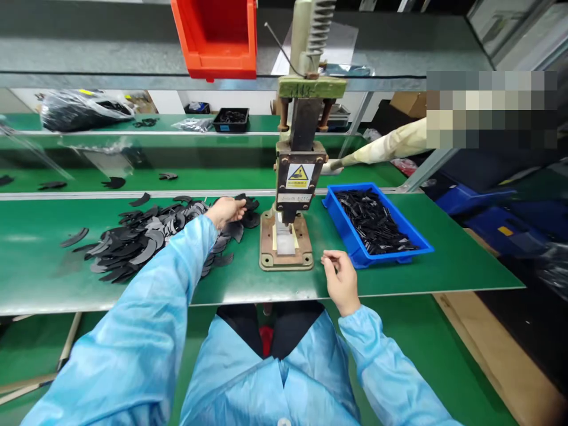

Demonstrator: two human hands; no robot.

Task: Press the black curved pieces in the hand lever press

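My left hand (227, 211) has its fingers pinched together at the right end of a loose pile of flat, curved black pieces (153, 239). Dark pieces lie right at its fingertips, and I cannot tell whether one is in the grip. A green hand press (302, 171) stands in front of me, its ram lowered close to a pale block (285, 239) on the base plate. Between the press base and a blue tray (377, 258), my right hand (342, 281) is held with curled fingers, thumb against fingertips. Whatever it pinches, if anything, is too small to name.
The blue tray is filled with narrow black pieces (373, 222). A lever with a wrapped handle (386, 145) sticks out from the press to the right. Above hangs an orange bin (222, 62). The back shelf carries a black box (231, 127) and a plastic-wrapped bundle (80, 112).
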